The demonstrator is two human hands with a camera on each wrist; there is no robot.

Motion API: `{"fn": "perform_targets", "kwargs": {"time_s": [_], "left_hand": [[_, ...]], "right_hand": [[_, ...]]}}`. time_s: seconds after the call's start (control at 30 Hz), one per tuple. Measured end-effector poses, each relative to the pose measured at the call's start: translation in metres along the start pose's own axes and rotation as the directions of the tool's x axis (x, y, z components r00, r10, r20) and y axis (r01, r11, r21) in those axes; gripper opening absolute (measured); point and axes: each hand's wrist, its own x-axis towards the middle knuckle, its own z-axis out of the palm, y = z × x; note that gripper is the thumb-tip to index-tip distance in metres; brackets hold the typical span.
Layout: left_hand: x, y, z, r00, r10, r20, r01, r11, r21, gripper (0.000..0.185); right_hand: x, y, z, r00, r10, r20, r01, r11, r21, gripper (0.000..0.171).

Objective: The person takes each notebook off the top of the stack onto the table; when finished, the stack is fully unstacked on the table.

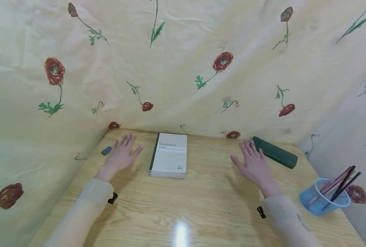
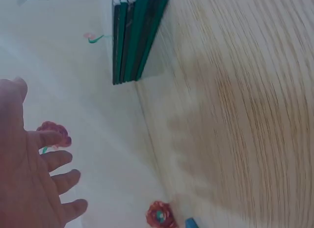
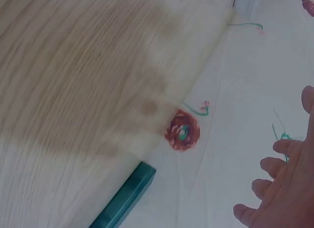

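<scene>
My left hand (image 1: pixel 121 154) hovers over the left part of the table with its fingers straight and spread, holding nothing. Just beyond its fingers, to the left, lies a small blue block-shaped item (image 1: pixel 106 150). Between the hands is a stack of notebooks (image 1: pixel 170 157) with "Gambit" on the white top cover; the left wrist view shows their dark green spines (image 2: pixel 132 37). My right hand (image 1: pixel 254 165), also empty with fingers extended, is raised over the right side. Its fingertips overlap the near end of a dark green oblong case (image 1: pixel 275 152) in the head view.
At the right edge stands a light blue pen cup (image 1: pixel 314 199) with several pens or pencils (image 1: pixel 340 183) leaning in it. A flower-printed cloth (image 1: pixel 183 68) hangs behind and beside the wooden table (image 1: pixel 170 209). Black clips (image 1: pixel 261 212) show at both wrists.
</scene>
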Motion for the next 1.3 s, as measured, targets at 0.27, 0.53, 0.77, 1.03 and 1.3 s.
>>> {"fn": "perform_targets", "kwargs": {"time_s": [0.27,0.53,0.77,1.03,1.3], "left_hand": [[0.004,0.012,0.014,0.997,-0.063,0.045,0.072,0.962,-0.263,0.074],[0.008,0.018,0.037,0.99,-0.139,0.035,0.139,0.881,-0.453,0.057],[0.013,0.031,0.058,0.969,-0.246,0.03,0.224,0.82,-0.527,0.044],[0.014,0.044,0.069,0.952,-0.306,-0.025,0.236,0.782,-0.576,0.038],[0.013,0.049,0.076,0.943,-0.332,-0.035,0.249,0.768,-0.59,0.033]], "right_hand": [[0.012,-0.03,0.025,1.0,-0.005,0.0,0.005,0.998,0.056,0.083],[0.024,-0.07,0.056,1.0,-0.019,-0.008,0.021,0.975,0.221,0.071],[0.035,-0.1,0.078,0.994,0.078,0.076,-0.107,0.815,0.569,0.049],[0.04,-0.125,0.101,0.961,0.198,0.195,-0.275,0.589,0.76,0.039],[0.041,-0.137,0.117,0.969,0.166,0.184,-0.247,0.592,0.767,0.042]]}}
